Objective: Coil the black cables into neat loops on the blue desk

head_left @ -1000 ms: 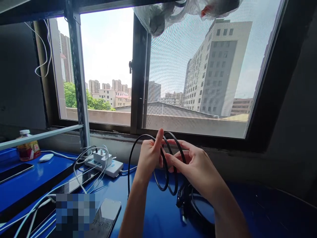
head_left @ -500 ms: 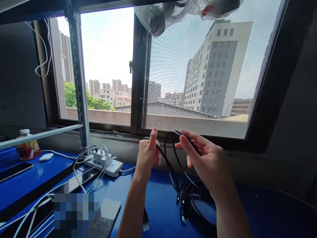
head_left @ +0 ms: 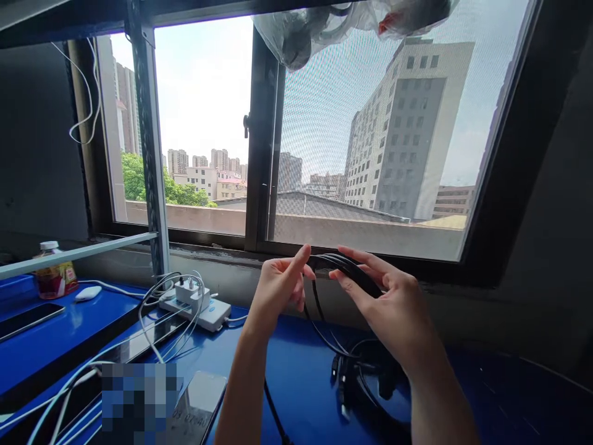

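Gathered strands of a black cable [head_left: 341,262] arch between my two hands above the table. My left hand [head_left: 281,281] is closed round the left side of the strands, its thumb pointing up and to the right. At the other side, my right hand [head_left: 386,287] pinches the loops between thumb and fingers. Some lengths hang from the held cable toward the table. Below my right hand lies a coil of black cable [head_left: 377,408] with several plugs at its left edge, partly hidden by the forearm. Another black cord [head_left: 274,408] dangles beside my left forearm.
On the blue table [head_left: 301,352], a white power strip [head_left: 215,314] with adapters and white cables stands at left. A phone [head_left: 197,402] lies near the front. A drink bottle [head_left: 55,275] and a white mouse [head_left: 88,293] are farther left. A metal shelf post [head_left: 151,142] rises before the window.
The hanging loop between my hands has been drawn up into a tighter bundle. My left thumb has tilted right, toward the right hand. The cord end by my left forearm hangs lower.
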The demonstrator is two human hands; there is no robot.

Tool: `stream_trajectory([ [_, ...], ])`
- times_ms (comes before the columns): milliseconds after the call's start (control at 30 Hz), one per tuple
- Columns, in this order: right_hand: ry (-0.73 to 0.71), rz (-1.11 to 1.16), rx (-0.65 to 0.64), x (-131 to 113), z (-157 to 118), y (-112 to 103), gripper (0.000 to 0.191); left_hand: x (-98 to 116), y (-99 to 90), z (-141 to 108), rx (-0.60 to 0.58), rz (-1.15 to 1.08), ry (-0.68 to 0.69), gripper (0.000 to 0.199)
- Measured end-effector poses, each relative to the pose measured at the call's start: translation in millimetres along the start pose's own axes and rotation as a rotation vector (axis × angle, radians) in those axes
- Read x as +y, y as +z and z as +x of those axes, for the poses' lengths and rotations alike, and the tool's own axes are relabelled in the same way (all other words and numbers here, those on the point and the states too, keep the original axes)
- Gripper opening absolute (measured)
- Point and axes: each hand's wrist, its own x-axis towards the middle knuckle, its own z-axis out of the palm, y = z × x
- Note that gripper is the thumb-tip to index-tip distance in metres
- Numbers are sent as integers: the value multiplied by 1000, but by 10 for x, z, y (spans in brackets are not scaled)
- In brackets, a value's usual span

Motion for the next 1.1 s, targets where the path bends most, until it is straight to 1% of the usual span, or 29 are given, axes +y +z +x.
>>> stream_trajectory([
  [67, -23, 16, 81, 24, 15, -39, 33, 34, -19, -19, 119, 2, 90, 49],
  [133, -67, -6, 170, 37, 18, -59, 29, 37, -35, -24, 260, 59, 160, 44],
  [200, -117, -65, 229, 30, 10, -61, 26, -8, -43, -10, 355, 180, 194, 49],
  [233, -142, -97, 241, 16, 1, -58, 25, -49, -43, 5, 360, 237, 197, 55],
  [267, -167, -124, 244, -4, -10, -53, 25, -100, -38, 25, 331, 276, 192, 59],
  [367, -240, -156, 209, -90, -50, -36, 23, -281, -1, 118, 144, 257, 145, 66],
  [433, -278, -139, 152, -146, -79, -33, 21, -391, 31, 192, 92, 184, 128, 60],
  [500, -312, -112, 116, -183, -108, -37, 21, -465, 51, 258, 101, 121, 82, 50],
  [533, -330, -95, 120, -193, -122, -41, 21, -486, 53, 282, 107, 100, 41, 44],
  [633, -396, -38, 190, -199, -161, -49, 26, -497, 35, 309, 98, 62, -62, 27],
  [700, -435, 2, 246, -195, -172, -41, 30, -479, 16, 293, 45, 25, -51, 21],
  [733, -442, 23, 266, -191, -169, -33, 31, -467, 9, 280, 18, -2, -29, 25],
  [833, -392, 85, 268, -164, -126, -4, 28, -421, -2, 244, -23, -99, 10, 48],
  [933, -294, 90, 189, -89, -49, 4, 31, -370, -17, 236, 34, -166, -53, 58],
  [1000, -230, 10, 128, -19, -1, -8, 37, -346, -45, 244, 124, -158, -97, 58],
  [1100, -132, -155, 57, 78, 45, -33, 44, -321, -103, 252, 280, -77, -114, 54],
])
